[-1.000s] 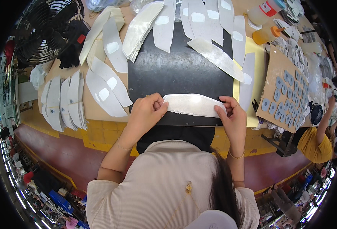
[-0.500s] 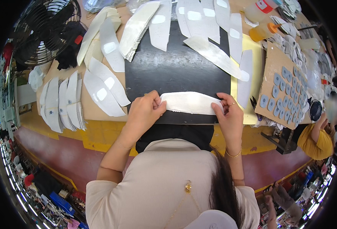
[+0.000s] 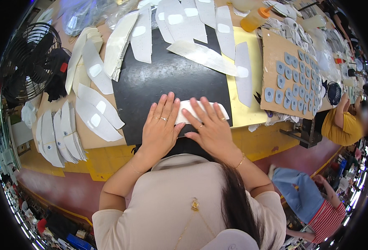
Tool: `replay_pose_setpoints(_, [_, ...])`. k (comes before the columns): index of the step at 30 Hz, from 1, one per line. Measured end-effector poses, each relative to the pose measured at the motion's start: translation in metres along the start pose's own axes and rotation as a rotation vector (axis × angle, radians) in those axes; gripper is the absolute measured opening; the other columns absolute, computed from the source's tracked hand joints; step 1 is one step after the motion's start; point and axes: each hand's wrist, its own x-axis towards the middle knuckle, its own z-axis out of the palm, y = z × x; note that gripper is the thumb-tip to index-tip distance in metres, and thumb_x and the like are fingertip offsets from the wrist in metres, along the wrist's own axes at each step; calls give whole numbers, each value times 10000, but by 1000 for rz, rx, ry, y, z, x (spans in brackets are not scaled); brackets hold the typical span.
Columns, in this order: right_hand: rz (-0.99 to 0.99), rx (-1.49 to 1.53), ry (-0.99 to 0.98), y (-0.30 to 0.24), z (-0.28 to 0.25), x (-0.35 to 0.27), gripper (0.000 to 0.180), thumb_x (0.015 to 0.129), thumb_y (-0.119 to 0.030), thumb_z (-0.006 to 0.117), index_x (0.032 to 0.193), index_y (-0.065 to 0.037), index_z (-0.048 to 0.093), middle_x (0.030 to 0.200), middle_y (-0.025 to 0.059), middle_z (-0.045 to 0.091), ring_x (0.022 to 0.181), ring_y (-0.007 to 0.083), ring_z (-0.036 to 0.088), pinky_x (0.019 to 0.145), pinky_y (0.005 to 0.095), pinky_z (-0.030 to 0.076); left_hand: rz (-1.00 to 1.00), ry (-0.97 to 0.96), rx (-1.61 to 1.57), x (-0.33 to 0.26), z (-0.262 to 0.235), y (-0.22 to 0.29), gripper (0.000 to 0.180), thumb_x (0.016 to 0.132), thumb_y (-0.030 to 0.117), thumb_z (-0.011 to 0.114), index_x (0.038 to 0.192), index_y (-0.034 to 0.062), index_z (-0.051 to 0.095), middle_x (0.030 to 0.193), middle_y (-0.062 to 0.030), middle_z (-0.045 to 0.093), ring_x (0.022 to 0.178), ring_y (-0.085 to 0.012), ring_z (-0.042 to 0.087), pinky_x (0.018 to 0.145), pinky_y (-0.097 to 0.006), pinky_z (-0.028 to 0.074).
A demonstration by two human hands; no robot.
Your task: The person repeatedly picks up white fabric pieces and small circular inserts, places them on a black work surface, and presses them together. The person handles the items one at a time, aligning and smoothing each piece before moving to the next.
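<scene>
One left hand (image 3: 160,125) and one right hand (image 3: 212,128) lie open, pinching nothing, over a curved white panel (image 3: 185,105) at the black mat's (image 3: 144,83) near side, its flattening apparently unfinished, while far grey panels (image 3: 141,48) seem already patched.

The light is bright and even; soft glare lies on the black mat (image 3: 159,81). Toward the dark round rim, straight lines bend.
</scene>
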Motion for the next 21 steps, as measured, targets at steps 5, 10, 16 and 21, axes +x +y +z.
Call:
replay_pose_setpoints(5, [261,-37,-9,34,-16,-40,773,874,-441,647,1502,-98,352,1564,133,325,1451,326,284,1174,500,226,-5,-12,14,1,0,3,672,911,360,627,1443,4,426,1554,-174,329,1442,-320,307,1161,-471,266])
replay_pose_setpoints(10, [406,156,214,48,-21,-43,597,958,-221,588,1426,85,376,1484,282,373,1387,421,356,1154,456,296,-40,43,-64,11,-20,15,579,844,257,729,1315,-7,522,1427,-212,440,1356,-323,412,1112,-476,329])
replay_pose_setpoints(16, [471,-50,297,71,-6,-21,500,937,-119,593,1371,80,445,1438,293,422,1341,413,416,1114,436,360,-177,-110,-375,21,-47,15,307,844,123,721,1069,21,539,1092,-163,602,1106,-351,554,916,-455,419])
replay_pose_setpoints(21, [447,-215,194,74,-21,-26,497,912,-126,630,1347,62,482,1292,268,573,1154,401,579,993,415,474,-281,113,-725,33,-72,-18,183,872,52,667,1026,8,581,973,-155,650,915,-318,647,834,-364,489])
